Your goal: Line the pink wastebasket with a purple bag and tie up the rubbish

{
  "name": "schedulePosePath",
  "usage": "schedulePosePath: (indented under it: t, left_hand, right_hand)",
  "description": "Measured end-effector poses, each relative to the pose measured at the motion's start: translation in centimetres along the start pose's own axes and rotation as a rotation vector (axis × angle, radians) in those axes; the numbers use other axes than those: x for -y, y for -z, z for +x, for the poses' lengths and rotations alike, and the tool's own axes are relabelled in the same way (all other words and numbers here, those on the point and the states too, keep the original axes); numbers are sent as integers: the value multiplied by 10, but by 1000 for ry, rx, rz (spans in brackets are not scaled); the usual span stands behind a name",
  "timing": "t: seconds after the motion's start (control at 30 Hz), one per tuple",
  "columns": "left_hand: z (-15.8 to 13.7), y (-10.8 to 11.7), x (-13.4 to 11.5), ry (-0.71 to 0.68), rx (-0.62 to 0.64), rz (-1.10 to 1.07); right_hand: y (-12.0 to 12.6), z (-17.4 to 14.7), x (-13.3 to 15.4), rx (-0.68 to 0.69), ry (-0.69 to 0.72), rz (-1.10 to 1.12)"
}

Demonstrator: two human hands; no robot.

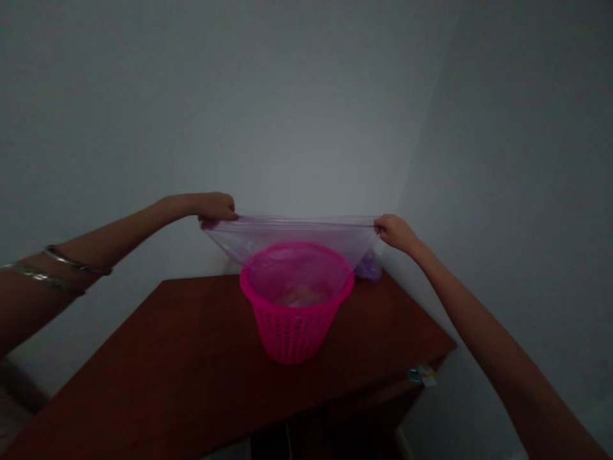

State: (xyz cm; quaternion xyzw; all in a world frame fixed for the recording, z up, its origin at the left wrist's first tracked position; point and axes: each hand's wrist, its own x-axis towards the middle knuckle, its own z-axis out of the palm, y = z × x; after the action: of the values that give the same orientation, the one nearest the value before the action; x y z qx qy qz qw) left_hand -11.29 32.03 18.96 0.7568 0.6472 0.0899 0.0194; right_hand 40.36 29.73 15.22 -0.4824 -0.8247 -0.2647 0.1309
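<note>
A bright pink plastic basket (293, 329) with slotted sides stands upright on the wooden table. A thin, see-through purplish plastic bag (306, 231) hangs down inside it, its upper edge pulled taut above the rim. My left hand (215, 207) is closed round the bag's left edge, up and to the left of the basket. On the other side, my right hand (395, 231) pinches the bag's right edge. What lies at the basket's bottom is blurred through the plastic.
Behind the basket to the right lies a crumpled purple plastic bundle (368, 267). The reddish-brown table (191, 345) meets a pale wall (306, 128) at the back. Small stickers or papers (422, 375) show at its front right edge, above a dark opening.
</note>
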Motion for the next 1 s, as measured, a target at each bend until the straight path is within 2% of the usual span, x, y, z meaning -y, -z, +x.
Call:
schedulePosePath:
  t: [0.07,0.1,0.23,0.33,0.4,0.47,0.5,0.57,0.67,0.77,0.83,0.9,1.0]
  left_hand:
    - [-14,13,2,16,178,28]
    - [-20,19,2,21,213,20]
    - [-36,29,5,-17,106,-312]
    - [-45,29,12,49,-76,-702]
    - [-53,23,17,65,-299,-988]
    - [-63,10,24,-39,-514,-1268]
    - [-68,0,28,-97,-579,-1395]
    - [-75,-28,38,-159,-567,-1604]
    - [-77,-78,43,-96,-335,-1775]
    - [-71,-115,21,-106,-1,-1816]
    - [-64,-125,-4,-105,146,-1817]
    - [-57,-125,-30,-66,128,-1830]
    - [-48,-117,-55,-60,-61,-1843]
  right_hand:
    - [11,-6,-5,-74,41,62]
    - [15,-9,-7,-113,53,88]
    - [24,-24,-13,-282,-7,232]
    - [24,-38,-18,-415,-131,386]
    - [17,-50,-19,-526,-229,534]
    - [0,-64,-18,-626,-362,756]
    - [-12,-71,-16,-639,-436,898]
    - [-41,-86,-7,-526,-531,1222]
    - [-80,-99,15,-226,-503,1619]
    - [-97,-86,43,-114,-374,1784]
    - [-95,-66,60,-77,-307,1814]
    - [-87,-42,75,-40,-295,1835]
    - [-74,-16,91,-51,-338,1896]
